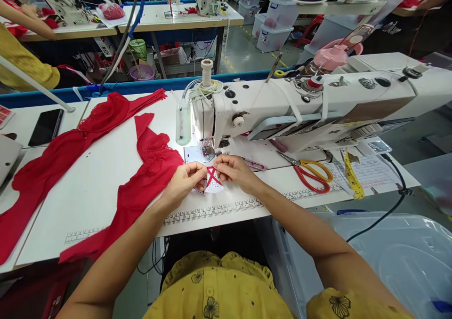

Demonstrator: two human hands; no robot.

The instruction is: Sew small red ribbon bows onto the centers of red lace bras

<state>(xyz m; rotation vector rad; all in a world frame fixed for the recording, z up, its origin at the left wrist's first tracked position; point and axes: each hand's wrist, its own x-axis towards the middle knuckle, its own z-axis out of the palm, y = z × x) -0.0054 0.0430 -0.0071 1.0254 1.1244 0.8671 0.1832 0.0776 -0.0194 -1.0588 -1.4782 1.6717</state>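
Both hands sit close together just near of the sewing machine (318, 102) needle. The left hand (184, 181) and right hand (235, 170) each pinch an end of thin crossed red straps (213, 174) over a small white piece on the table (106, 178). Red lace fabric (141, 187) lies left, scissors (310, 171) right.

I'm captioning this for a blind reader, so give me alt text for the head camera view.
Two hands, left hand and right hand, pinch a small white piece with crossed red straps just before the needle of a white sewing machine. Red lace fabric lies to the left on the white table; red-and-yellow scissors lie to the right.
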